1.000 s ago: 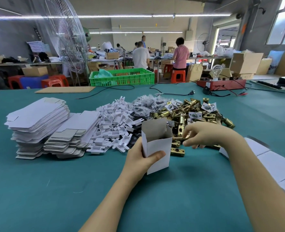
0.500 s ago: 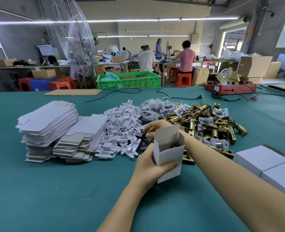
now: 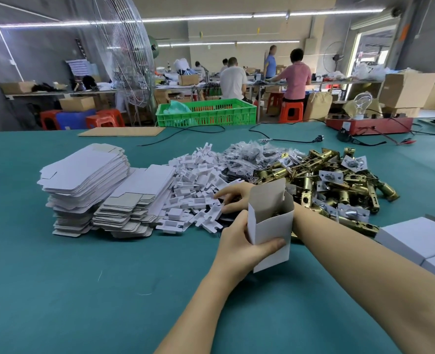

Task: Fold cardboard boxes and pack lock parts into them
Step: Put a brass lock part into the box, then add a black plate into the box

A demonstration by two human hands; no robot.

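My left hand (image 3: 239, 246) grips an upright white cardboard box (image 3: 270, 226) with its top flap open; something brass shows inside. My right hand (image 3: 234, 198) reaches across behind the box, its fingers stretched onto the edge of the pile of white plastic inserts (image 3: 193, 180); the box hides its palm. A heap of brass lock latches (image 3: 338, 180) lies to the right, with small clear bags of parts (image 3: 252, 154) behind. Flat white box blanks (image 3: 83, 175) are stacked at the left.
Closed white boxes (image 3: 415, 238) sit at the right edge of the green table (image 3: 83, 290). A green crate (image 3: 206, 113), a red device with cables (image 3: 369, 125) and a cardboard sheet (image 3: 122, 131) stand at the far side. People work at benches beyond.
My right hand left the brass latch heap, passed behind the box and now reaches left onto the white inserts. My left hand keeps holding the box.
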